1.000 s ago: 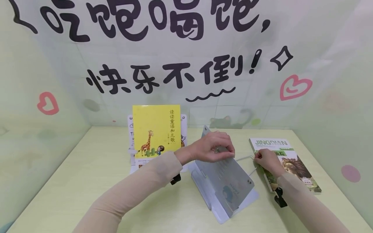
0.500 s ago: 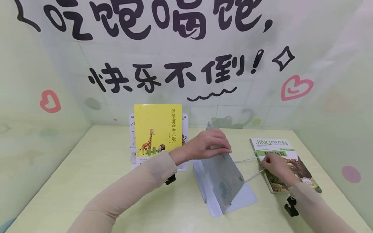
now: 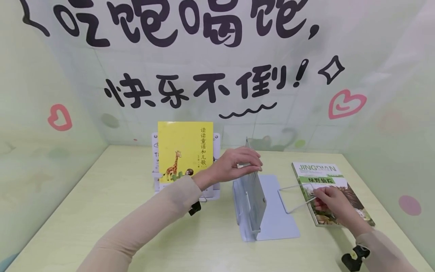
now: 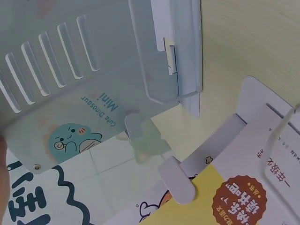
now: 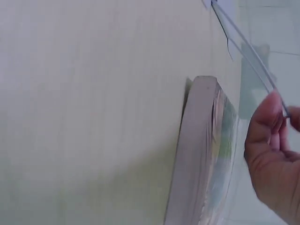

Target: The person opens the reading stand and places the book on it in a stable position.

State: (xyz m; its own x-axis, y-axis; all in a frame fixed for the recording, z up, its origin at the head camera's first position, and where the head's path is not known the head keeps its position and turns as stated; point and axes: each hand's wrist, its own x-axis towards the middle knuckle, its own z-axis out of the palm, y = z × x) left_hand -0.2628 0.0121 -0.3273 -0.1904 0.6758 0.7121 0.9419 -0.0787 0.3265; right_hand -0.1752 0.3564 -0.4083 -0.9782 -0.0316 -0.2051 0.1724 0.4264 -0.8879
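A book stand has a grey-blue metal panel [image 3: 255, 204] standing nearly upright on a pale base plate [image 3: 276, 223]. Slots and a printed dinosaur mark the panel's face [image 4: 112, 79] in the left wrist view. My left hand [image 3: 238, 162] grips the panel's upper edge from above. To the right, my right hand [image 3: 331, 200] pinches one end of a bent wire support [image 3: 296, 186] between thumb and fingers. The wire's other end is at the base plate's right edge; whether it is joined there I cannot tell. Beneath the right hand lies a thick book [image 3: 331, 172] with a green-lettered cover.
A yellow book [image 3: 183, 147] leans upright on a second, white stand [image 3: 216, 145] at the back left, close to my left forearm. The pale wooden table [image 3: 136, 226] is bounded by a lettered back wall [image 3: 190, 124] and side walls.
The panel has swung from a slant to nearly upright, my left hand moving left with it. My right hand has drawn the wire support right, over the flat book.
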